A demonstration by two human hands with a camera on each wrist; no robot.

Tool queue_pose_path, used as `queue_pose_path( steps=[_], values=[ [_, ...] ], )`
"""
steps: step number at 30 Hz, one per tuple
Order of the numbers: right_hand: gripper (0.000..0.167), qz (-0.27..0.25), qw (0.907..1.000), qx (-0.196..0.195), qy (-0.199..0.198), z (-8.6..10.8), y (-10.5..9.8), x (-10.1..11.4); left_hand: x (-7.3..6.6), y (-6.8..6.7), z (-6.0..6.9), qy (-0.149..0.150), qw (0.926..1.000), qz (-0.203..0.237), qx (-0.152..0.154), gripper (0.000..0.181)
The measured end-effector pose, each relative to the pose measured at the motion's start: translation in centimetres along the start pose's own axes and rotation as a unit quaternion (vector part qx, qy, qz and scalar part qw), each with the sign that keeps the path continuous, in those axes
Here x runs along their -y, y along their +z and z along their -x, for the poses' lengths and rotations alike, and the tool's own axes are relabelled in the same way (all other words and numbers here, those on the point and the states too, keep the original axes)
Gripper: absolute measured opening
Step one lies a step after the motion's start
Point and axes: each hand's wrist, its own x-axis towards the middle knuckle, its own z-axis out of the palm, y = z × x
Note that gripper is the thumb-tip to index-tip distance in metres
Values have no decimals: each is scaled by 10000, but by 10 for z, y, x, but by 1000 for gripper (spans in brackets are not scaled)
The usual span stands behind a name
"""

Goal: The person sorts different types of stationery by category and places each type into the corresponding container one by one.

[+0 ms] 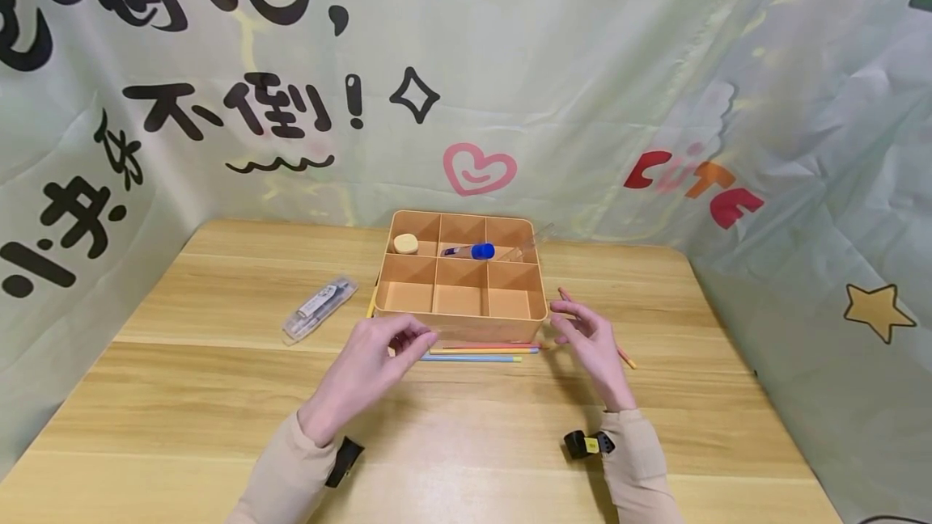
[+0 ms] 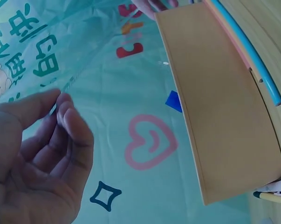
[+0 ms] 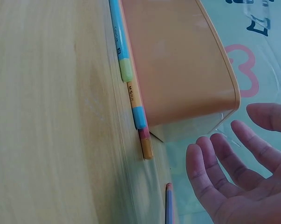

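Observation:
A tan organizer box [image 1: 460,326] with several compartments stands at the middle back of the table. My left hand [image 1: 382,358] hovers before its left front corner, thumb and fingertips close together; whether something thin and clear is between them I cannot tell. My right hand [image 1: 590,342] is raised beside the right front corner, fingers relaxed and holding nothing. In the back compartments sit a round cream-coloured piece [image 1: 405,244], a blue-capped tube [image 1: 480,251] and a clear piece [image 1: 515,253] jutting out. Several coloured pens [image 1: 476,358] lie along the box's front.
A clear plastic case [image 1: 320,310] with something inside lies left of the box. A thin pencil-like stick [image 1: 626,358] is partly hidden behind the right hand. A yellow stick [image 1: 371,303] lies along the box's left side. A printed curtain [image 1: 568,103] hangs behind the table.

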Motion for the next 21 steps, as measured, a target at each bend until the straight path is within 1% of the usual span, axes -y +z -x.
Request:
queue_pose_path(
  steps=[3, 6, 11, 13, 17, 21],
  values=[
    [36, -31, 10000, 10, 12, 0, 0, 0, -2, 0, 0, 130, 9992, -85, -372, 4],
    [36, -40, 10000, 20, 29, 0, 0, 0, -4, 0, -1, 215, 9968, -223, -733, 5],
    [36, -13, 10000, 32, 20, 1, 0, 0, -4, -1, -4, 442, 9905, -451, -1223, 4],
    [36, -2, 10000, 30, 30, 0, 0, 0, -3, -3, -6, 534, 9877, -478, -1389, 4],
    [36, 14, 10000, 16, 60, 0, 1, 0, -2, -5, -14, 571, 9831, -610, -1632, 5],
    [35, 43, 10000, 20, 24, -1, 0, -1, -4, -8, -26, 484, 9814, -865, -1643, 1]
  ],
)
